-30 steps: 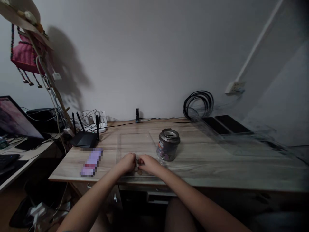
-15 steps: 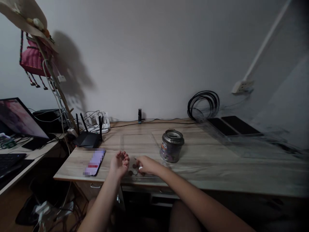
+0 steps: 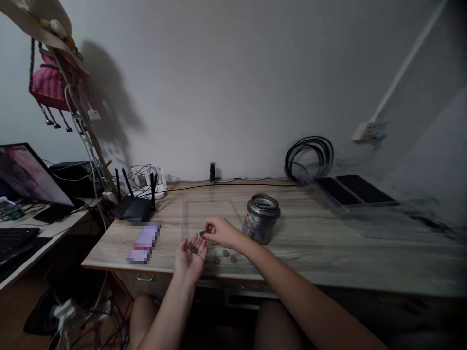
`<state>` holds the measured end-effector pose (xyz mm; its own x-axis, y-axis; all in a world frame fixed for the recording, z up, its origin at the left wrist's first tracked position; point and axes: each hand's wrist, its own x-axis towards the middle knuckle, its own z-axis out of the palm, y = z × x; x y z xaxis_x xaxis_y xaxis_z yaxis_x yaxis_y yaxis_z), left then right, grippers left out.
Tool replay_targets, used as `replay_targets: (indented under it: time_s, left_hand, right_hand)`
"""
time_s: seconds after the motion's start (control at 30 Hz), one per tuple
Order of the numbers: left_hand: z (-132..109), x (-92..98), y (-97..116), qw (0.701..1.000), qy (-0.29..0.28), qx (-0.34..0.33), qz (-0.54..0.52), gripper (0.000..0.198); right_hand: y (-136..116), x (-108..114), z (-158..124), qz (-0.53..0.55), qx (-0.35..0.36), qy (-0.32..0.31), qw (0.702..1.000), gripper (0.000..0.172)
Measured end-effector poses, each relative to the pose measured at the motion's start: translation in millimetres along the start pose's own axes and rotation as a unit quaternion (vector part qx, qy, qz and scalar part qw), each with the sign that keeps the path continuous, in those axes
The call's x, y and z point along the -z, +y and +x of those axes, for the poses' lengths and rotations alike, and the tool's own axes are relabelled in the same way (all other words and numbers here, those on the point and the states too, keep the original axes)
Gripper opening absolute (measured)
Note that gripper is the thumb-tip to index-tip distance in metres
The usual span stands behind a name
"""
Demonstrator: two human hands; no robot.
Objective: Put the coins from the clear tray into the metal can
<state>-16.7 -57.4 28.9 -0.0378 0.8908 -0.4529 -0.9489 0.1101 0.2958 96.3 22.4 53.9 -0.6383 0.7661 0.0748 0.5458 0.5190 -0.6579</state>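
My left hand (image 3: 190,257) is palm up near the desk's front edge, with its fingers curled around coins (image 3: 194,249) lying in the palm. Just above its fingertips, my right hand (image 3: 222,232) pinches a coin (image 3: 203,234) between thumb and fingers. Several loose coins rest on the desk below my right hand, among them a silver one (image 3: 225,253) and a brownish one (image 3: 234,259). A round grey tin (image 3: 260,218) with a slotted metal lid stands upright to the right of my right hand.
A phone (image 3: 144,243) lies at the left of the wooden desk (image 3: 328,257), with a black router (image 3: 134,209) behind it. Coiled black cable (image 3: 309,158) leans on the wall. Dark flat panels (image 3: 365,189) lie at the right, and a small dark bottle (image 3: 212,173) stands at the back.
My right hand has lifted off the desk coins and moved up beside my left fingertips with a coin. My left hand has shifted right and down, and coins now show in its palm.
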Motion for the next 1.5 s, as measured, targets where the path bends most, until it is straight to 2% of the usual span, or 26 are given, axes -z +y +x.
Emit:
replay_targets:
  time_s: [0.1,0.17,0.2,0.23,0.33,0.4,0.5,0.7,0.87,0.97,1.1,1.17,1.23,1.3,1.37,1.43,1.5]
  left_hand:
    - [-1,-6.4,1,0.999,-0.006,0.017,-0.043,0.024]
    - [-5,-7.4,10,0.998,0.0,0.009,-0.063,0.022]
    - [-8,-6.5,17,0.998,-0.001,0.004,-0.069,0.021]
    - [-11,-4.8,23,0.997,-0.013,0.0,-0.074,0.021]
    - [-20,2.7,41,0.994,-0.081,-0.013,-0.078,0.022]
    - [-24,7.4,47,0.991,-0.103,-0.02,-0.079,0.023]
    - [-25,12.5,50,0.991,-0.104,-0.02,-0.082,0.022]
    - [-20,18.2,48,0.991,-0.087,-0.005,-0.102,0.02]
    - [-20,17.3,45,0.993,-0.075,-0.004,-0.09,0.019]
    - [-22,17.1,46,0.994,-0.067,-0.008,-0.09,0.019]
    - [-25,19.1,51,0.992,-0.066,-0.016,-0.103,0.019]
    - [-25,19.9,52,0.992,-0.065,-0.015,-0.11,0.02]
    - [-25,19.8,51,0.992,-0.039,-0.02,-0.116,0.02]
    - [-23,18.6,46,0.993,0.016,-0.035,-0.109,0.019]
    - [-20,15.9,37,0.994,0.055,-0.048,-0.087,0.018]
    - [-16,11.3,25,0.997,0.034,-0.036,-0.052,0.017]
    - [-12,4.3,10,1.0,-0.023,0.005,-0.012,0.016]
  right_hand:
    - [-16,10,1,0.023,0.058,0.035,0.997,0.016]
    - [-15,8,1,-0.006,0.065,0.079,0.995,0.013]
    - [-11,4,2,-0.026,0.063,0.079,0.995,0.012]
    - [-6,-2,2,-0.044,0.06,0.051,0.996,0.011]
    - [8,-27,3,-0.076,0.084,-0.108,0.988,0.018]
    - [11,-42,4,-0.086,0.106,-0.163,0.977,0.024]
    - [5,-51,6,-0.104,0.104,-0.18,0.973,0.022]
    - [4,-49,9,-0.118,0.07,-0.193,0.972,0.017]
    - [3,-64,17,-0.021,0.05,-0.189,0.98,0.026]
    - [-1,-68,21,-0.02,0.065,-0.207,0.976,0.026]
    - [-1,-65,26,-0.061,0.068,-0.247,0.965,0.026]
    - [1,-62,28,-0.038,0.05,-0.284,0.957,0.026]
    - [5,-58,28,0.006,0.03,-0.308,0.951,0.024]
    - [7,-46,26,0.032,0.01,-0.274,0.961,0.016]
    - [6,-28,22,0.063,-0.003,-0.201,0.978,0.01]
    - [3,-7,17,0.124,-0.01,-0.137,0.983,0.011]
    - [-2,11,10,0.171,-0.025,-0.122,0.977,0.015]
